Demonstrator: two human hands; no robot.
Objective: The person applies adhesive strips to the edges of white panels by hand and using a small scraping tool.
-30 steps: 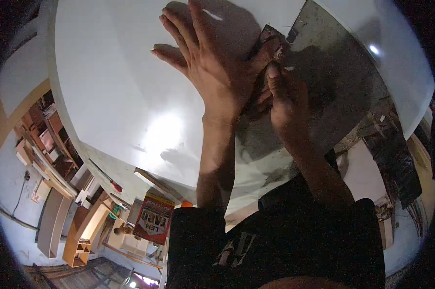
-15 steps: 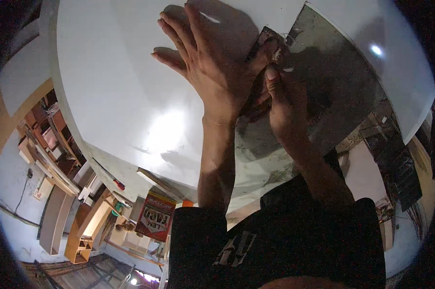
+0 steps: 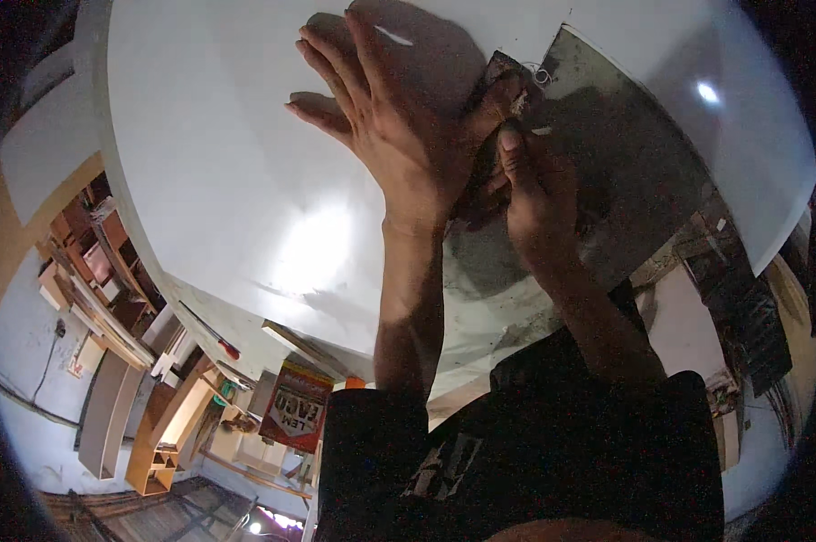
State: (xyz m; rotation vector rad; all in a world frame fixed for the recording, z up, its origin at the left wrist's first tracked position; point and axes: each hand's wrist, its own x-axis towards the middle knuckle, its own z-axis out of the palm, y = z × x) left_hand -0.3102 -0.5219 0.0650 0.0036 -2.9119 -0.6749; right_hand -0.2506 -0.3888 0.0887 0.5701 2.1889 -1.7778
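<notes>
The left hand (image 3: 399,135) lies flat, fingers spread, on the white panel (image 3: 227,163) while the right hand (image 3: 534,194) beside it pinches a dark strip (image 3: 503,77) at the grey patch's (image 3: 625,154) edge, seemingly mid-peel, needing a steady pull next

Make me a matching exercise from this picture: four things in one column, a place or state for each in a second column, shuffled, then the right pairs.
Things
1. left hand
2. right hand
3. white panel
4. grey patch

Places or states
A. large, pale and glossy, with a bright glare spot
B. fingers spread, palm flat against the surface
C. dull dark area on the right part of the surface
D. closed, thumb up, at the edge of the dark area

Pairs: 1-B, 2-D, 3-A, 4-C
</notes>
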